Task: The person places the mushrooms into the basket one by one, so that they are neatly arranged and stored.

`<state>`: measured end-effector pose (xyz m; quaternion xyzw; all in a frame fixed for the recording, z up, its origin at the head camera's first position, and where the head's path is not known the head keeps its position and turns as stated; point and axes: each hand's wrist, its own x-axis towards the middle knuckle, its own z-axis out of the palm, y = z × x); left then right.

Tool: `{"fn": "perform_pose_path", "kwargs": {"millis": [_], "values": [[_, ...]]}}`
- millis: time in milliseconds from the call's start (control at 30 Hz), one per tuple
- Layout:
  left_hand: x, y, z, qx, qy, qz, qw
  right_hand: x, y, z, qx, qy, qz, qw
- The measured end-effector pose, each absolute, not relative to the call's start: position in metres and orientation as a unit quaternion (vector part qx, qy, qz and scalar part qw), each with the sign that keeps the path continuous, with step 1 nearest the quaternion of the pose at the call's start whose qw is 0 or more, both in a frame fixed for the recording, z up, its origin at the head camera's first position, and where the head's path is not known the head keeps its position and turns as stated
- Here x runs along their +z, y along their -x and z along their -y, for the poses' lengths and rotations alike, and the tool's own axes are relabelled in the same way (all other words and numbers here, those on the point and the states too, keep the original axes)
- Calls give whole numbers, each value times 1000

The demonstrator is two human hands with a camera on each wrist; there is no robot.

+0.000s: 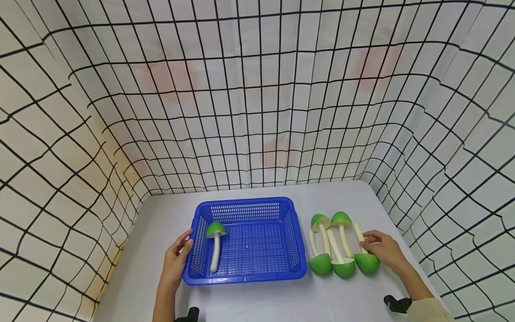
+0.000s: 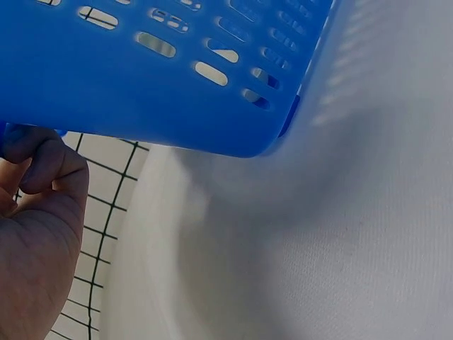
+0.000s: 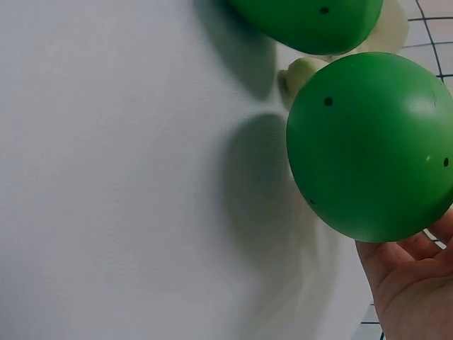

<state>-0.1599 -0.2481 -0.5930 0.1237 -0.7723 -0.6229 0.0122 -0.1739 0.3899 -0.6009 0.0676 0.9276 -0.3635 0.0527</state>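
Fingers of the left hand (image 1: pixel 177 254), left of centre in the lower half of the frame, curl and pinch the left rim of a blue basket (image 1: pixel 245 280). Fingers of the right hand (image 1: pixel 385 250), at lower right, touch the white stem of a green-capped mushroom (image 1: pixel 367 264); I cannot tell whether they pinch it, and in the right wrist view the cap hides the fingertips. This mushroom is at the right end of a row beside the basket, cap toward the bottom of the frame. Left of it lie four other mushrooms (image 1: pixel 344 269), two caps up the frame, two down. One more mushroom (image 1: pixel 216 255) lies in the basket's left part. White table (image 1: pixel 257 304) below; behind, a white backdrop (image 1: pixel 225 40) with black grid lines
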Motion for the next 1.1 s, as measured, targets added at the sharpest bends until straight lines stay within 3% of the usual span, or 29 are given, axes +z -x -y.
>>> {"fn": "perform_pose_path", "kwargs": {"millis": [1100], "values": [[-591,160,248,-621,-121,774,17,-569,188,-362,-429,-54,-902,15]]}}
